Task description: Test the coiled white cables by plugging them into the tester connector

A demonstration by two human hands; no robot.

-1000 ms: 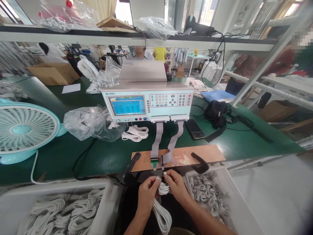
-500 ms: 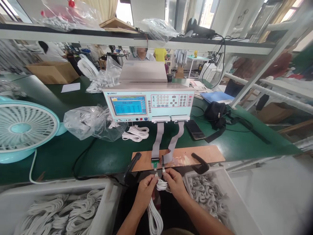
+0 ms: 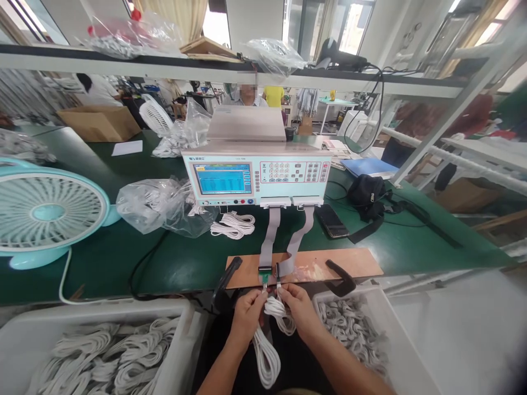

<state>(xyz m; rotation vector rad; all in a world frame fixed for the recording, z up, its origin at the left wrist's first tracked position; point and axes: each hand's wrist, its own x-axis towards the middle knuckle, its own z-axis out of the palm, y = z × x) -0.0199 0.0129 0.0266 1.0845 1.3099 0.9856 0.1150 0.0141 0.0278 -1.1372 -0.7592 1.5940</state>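
Head view: left hand (image 3: 246, 314) and right hand (image 3: 300, 310) each pinch an end of the white cable (image 3: 267, 359), near the green board (image 3: 265, 278); connecting seems in hand, calling for straight, steady seating.

Left hand (image 3: 246, 311) and right hand (image 3: 302, 311) grip white cable (image 3: 266, 355).

Stretches back past a long white-edged shelf (image 3: 173, 68) to pale walls (image 3: 255, 22) and bright windows (image 3: 217, 27) beside a cream curtain (image 3: 177, 16); takes in a green worktable (image 3: 424, 255) glossy with reflected light, a slanting white post (image 3: 436, 131) at right, a small pale-green far table (image 3: 340, 102) and a pale floor (image 3: 461, 318)
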